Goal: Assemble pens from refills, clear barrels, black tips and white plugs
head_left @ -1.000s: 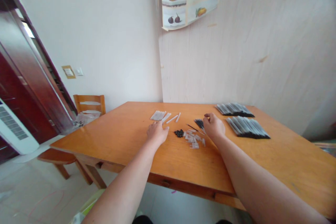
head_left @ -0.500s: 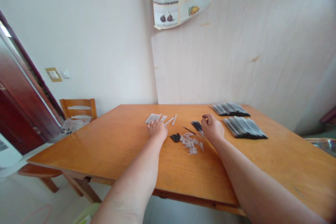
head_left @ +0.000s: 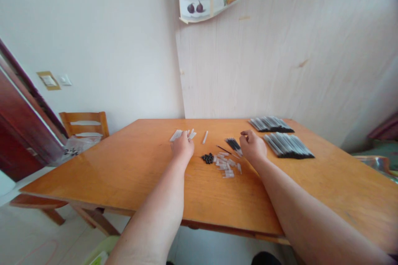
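My left hand (head_left: 183, 145) is closed among the pale pen barrels (head_left: 176, 134) at the table's far middle; a white barrel (head_left: 192, 133) shows at its fingertips, the grip itself partly hidden. One loose pen barrel (head_left: 205, 137) lies to its right. My right hand (head_left: 253, 145) rests with curled fingers beside a bundle of dark pen refills (head_left: 233, 145); what it holds, if anything, is hidden. A single dark refill (head_left: 224, 149) lies apart from the bundle. Between my forearms are small black plugs (head_left: 207, 158) and clear pen caps (head_left: 224, 165).
Two rows of pens with black ends, a rear row (head_left: 271, 124) and a front row (head_left: 289, 145), lie right of my right hand on the wooden table (head_left: 139, 165). A wooden chair (head_left: 83, 126) with a plastic bag (head_left: 81, 145) stands at the left.
My left hand has moved from an open, spread pose to curled fingers. One of two loose barrels to its right is gone from its spot. The view has tilted down slightly; my right hand stays put.
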Available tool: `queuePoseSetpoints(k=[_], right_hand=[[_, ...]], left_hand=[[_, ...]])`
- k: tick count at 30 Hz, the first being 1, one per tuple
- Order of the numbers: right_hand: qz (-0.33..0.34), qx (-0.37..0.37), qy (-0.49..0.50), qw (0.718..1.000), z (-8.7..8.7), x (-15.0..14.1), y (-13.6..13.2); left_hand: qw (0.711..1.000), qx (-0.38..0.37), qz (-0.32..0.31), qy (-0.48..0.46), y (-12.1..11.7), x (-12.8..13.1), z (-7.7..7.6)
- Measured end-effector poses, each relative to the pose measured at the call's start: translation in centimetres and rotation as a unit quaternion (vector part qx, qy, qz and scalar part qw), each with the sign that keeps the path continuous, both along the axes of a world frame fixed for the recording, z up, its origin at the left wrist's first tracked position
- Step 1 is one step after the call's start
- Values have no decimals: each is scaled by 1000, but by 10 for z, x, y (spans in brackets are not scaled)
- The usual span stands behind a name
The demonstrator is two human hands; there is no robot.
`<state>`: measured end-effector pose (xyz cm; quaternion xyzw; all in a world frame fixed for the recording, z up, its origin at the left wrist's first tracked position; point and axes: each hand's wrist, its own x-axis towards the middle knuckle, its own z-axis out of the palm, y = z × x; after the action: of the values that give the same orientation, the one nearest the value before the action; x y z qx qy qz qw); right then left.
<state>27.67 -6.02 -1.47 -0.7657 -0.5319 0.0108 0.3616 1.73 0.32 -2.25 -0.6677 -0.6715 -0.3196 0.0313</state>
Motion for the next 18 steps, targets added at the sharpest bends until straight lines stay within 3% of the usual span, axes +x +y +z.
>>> queuePoseSetpoints(k=[4,10,13,18], right_hand=[[1,13,4,1000,1,1,0],[2,27,36,999,-1,10,4],[16,18,41,999,-5,14,8],[88,-15,30,996,-8,9,9]], left_hand=[[980,68,-95,-161,8,-4,-3],[904,80,-161,-388,21,3,-9],[884,81,-177,-425,22,6,-9],[895,100,-165,-402,20,5,-4]])
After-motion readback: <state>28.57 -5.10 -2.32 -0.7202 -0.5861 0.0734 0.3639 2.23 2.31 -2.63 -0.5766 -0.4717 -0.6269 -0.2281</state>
